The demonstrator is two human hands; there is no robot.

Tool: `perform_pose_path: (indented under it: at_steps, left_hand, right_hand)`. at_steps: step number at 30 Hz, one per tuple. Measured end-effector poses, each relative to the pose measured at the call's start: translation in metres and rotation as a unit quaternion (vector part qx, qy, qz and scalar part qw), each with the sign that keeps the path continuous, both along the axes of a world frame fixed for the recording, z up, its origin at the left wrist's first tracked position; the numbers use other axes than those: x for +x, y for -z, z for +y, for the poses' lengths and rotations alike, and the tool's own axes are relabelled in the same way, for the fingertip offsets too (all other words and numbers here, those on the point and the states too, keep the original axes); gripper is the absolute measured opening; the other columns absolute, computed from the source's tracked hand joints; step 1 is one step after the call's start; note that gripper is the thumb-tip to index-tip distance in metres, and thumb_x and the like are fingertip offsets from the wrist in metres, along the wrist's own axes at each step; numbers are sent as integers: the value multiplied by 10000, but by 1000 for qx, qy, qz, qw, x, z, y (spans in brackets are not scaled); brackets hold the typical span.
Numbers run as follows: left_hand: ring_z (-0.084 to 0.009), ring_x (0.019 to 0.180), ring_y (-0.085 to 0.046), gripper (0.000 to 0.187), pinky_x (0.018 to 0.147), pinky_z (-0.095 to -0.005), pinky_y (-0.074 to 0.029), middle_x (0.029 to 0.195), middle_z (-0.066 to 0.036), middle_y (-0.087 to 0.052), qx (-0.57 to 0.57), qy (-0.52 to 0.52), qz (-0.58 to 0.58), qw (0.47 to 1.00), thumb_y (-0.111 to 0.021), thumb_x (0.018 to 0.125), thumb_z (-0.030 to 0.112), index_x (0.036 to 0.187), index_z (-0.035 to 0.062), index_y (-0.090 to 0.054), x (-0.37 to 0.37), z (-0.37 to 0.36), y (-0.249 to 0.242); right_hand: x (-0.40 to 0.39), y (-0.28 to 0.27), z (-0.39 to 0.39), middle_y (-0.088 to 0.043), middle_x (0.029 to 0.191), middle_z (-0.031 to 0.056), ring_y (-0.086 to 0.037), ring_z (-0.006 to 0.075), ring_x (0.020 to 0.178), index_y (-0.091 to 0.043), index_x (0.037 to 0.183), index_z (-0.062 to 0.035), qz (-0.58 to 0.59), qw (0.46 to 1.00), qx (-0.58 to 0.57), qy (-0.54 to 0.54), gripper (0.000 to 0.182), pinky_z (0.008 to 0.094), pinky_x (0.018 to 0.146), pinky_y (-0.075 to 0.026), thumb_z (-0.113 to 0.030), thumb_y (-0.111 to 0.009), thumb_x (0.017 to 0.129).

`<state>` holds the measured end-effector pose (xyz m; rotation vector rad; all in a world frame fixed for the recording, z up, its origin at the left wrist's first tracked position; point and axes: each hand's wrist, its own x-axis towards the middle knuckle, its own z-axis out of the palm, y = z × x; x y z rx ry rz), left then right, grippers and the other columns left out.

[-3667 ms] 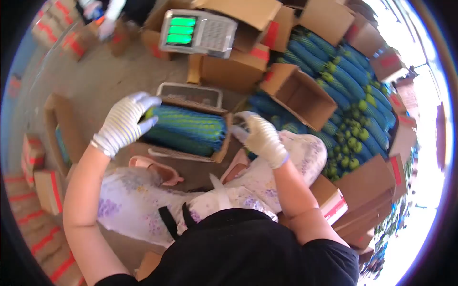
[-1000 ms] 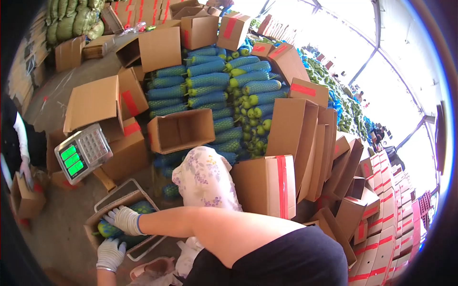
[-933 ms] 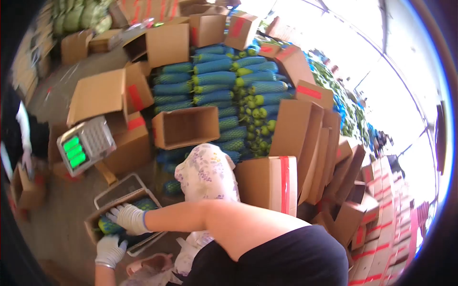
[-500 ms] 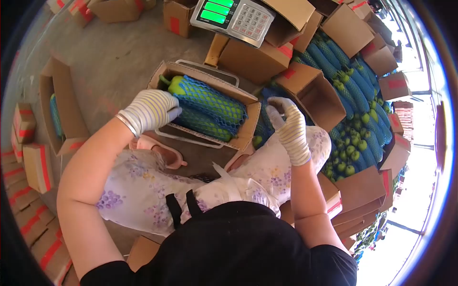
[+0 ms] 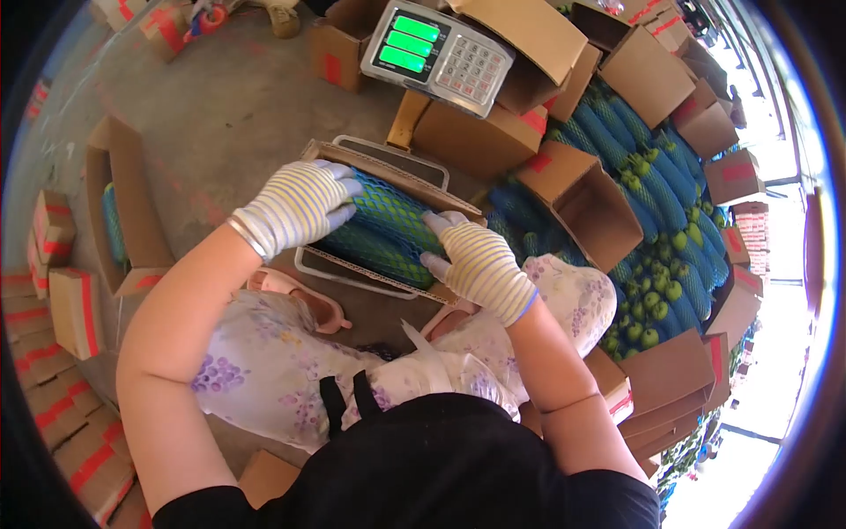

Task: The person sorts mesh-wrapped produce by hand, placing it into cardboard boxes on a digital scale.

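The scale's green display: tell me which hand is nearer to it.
Left. The left hand lies on the netted produce at the box's far end, just below the scale's green display. The right hand sits lower, nearer the person's knees.

Shot through a fisheye: round frame, black corners, straight carton edges bowed hard toward the rim. Lit by strong daylight from the right, beyond the stacked green produce (image 5: 656,264); blown out to pure white there, detail lost, a faint blue-purple fringe along that edge. Rendered sharp near the scale display (image 5: 405,46), its green digits panel glowing but unreadable. Kept crisp on the striped gloves just below the scale, left hand (image 5: 295,204) and right hand (image 5: 480,264), mesh netting clear between them. Softened and smeared left of the scale, at the rim. Shadowed softly beneath the arms; black shirt crushed to no detail.
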<state>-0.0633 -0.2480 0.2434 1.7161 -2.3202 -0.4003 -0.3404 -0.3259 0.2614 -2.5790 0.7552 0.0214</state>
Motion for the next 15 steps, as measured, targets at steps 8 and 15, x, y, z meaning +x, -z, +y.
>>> perform_pose_path:
  at_steps: [8,15]
  left_hand:
    - [-351,1144,-585,393,952,-431,-501,1273,-199,-592,98,-12,-114,989,-670,836,291,1124,24,-670,-15,-6,21]
    - [-393,1015,-616,393,894,-448,-501,1077,-204,-643,-19,-190,0,982,-666,859,353,1082,33,-613,22,1,-10]
  right_hand:
    - [36,54,15,-619,1128,232,-655,385,1006,-611,1232,-92,230,972,-38,-10,379,467,839,-552,-256,-637,892]
    - [-40,20,1,-646,1060,217,-653,355,946,-608,1173,-9,-155,967,15,199,427,426,786,-529,-248,-742,845]
